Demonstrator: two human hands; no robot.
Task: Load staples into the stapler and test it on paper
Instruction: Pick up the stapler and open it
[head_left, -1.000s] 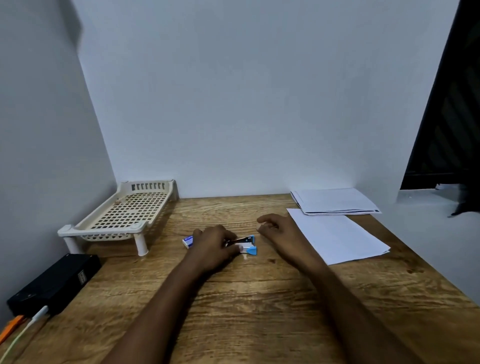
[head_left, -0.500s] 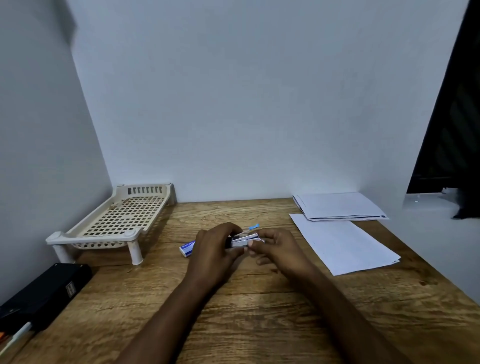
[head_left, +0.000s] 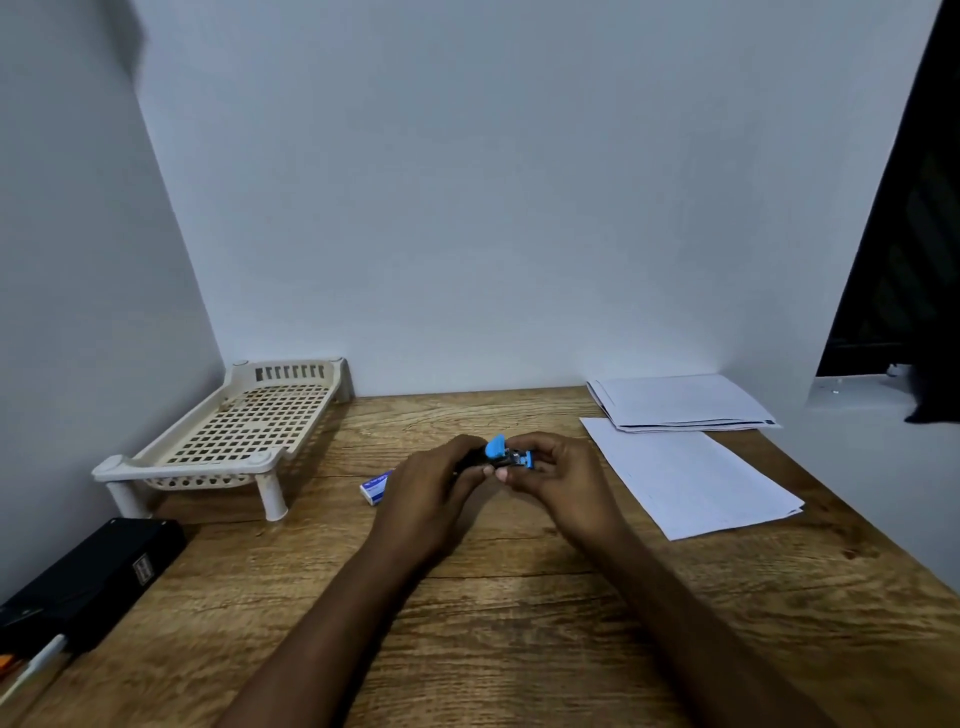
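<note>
A small blue and black stapler (head_left: 503, 452) is held just above the middle of the wooden desk (head_left: 519, 597), its blue top raised. My left hand (head_left: 434, 488) grips its left end and my right hand (head_left: 553, 475) pinches its right end. A small blue and white staple box (head_left: 375, 487) lies on the desk, partly hidden behind my left hand. A loose white sheet of paper (head_left: 691, 478) lies to the right of my hands.
A cream slotted plastic rack (head_left: 234, 431) stands at the back left. A black box (head_left: 88, 577) with pens beside it sits at the near left edge. A stack of papers (head_left: 675, 402) rests at the back right, near the desk's right edge.
The stapler lay on the desk under my left hand. Both hands have since lifted it and closed on its ends, and its blue top now stands raised.
</note>
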